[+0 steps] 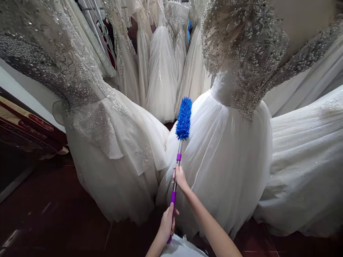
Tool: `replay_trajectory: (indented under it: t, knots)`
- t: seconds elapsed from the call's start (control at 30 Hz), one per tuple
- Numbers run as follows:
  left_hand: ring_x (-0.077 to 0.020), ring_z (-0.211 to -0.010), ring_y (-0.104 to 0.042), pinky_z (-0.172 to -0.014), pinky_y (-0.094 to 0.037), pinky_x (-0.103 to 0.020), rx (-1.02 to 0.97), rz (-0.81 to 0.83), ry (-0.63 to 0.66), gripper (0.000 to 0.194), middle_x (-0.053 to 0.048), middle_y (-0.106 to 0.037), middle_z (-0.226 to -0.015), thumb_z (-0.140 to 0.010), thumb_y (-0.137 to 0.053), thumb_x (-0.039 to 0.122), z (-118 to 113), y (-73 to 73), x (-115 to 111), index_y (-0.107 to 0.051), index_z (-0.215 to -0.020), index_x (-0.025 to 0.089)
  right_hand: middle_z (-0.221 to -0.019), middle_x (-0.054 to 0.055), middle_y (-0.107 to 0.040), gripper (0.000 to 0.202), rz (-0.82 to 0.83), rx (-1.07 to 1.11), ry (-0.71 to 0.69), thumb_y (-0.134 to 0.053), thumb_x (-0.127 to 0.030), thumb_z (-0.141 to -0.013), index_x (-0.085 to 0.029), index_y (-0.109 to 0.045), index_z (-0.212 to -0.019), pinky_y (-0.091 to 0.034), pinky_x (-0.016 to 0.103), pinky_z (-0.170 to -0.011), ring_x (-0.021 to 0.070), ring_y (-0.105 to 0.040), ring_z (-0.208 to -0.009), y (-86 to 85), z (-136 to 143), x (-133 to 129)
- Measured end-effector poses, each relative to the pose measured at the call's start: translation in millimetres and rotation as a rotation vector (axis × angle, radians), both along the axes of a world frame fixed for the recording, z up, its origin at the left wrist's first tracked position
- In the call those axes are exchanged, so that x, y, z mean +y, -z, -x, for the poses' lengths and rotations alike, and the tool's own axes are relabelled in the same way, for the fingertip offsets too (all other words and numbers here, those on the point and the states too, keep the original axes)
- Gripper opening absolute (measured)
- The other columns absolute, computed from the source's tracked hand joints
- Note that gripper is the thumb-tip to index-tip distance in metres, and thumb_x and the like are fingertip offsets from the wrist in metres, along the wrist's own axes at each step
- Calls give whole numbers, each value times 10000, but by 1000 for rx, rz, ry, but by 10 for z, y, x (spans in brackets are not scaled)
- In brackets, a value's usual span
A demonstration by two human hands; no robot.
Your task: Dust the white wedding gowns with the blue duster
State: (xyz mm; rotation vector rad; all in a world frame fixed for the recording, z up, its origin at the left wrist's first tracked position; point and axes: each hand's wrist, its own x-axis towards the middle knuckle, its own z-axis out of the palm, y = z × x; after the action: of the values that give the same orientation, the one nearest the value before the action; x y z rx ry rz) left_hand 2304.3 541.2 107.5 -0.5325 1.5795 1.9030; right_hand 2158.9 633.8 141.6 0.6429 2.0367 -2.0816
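Observation:
A duster (184,117) with a fluffy blue head, a silver pole and a purple handle points away from me, up the middle of the view. My left hand (168,222) is closed around the purple handle near its lower end. Higher up, my right hand (180,177) grips the silver pole below a purple collar. The blue head is at the left side of a white gown's skirt (227,153); whether it touches the fabric I cannot tell. On the left stands another white gown (115,142) with a beaded bodice and a glittering overskirt.
Several pale gowns (162,75) hang in a row at the back. More white skirt fabric (308,160) spreads at the right. Dark red boxes or panels with gold trim (29,125) lie at the left. The floor (66,214) is dark red tile.

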Motion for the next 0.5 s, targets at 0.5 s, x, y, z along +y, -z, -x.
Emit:
replay_trajectory:
  t: [0.5]
  knots:
    - [-42,-284,-179,-329,-114,-184,60,160,-281,625,117,-221,-328,-622,-369,822,-428,79,-644,-458,-656,204,-469,-103,-396,393,49,11,-189,-251,-604,-857,-247,-399,-785,-381,207,-374,90,-393,-360,-149,-366,-1098]
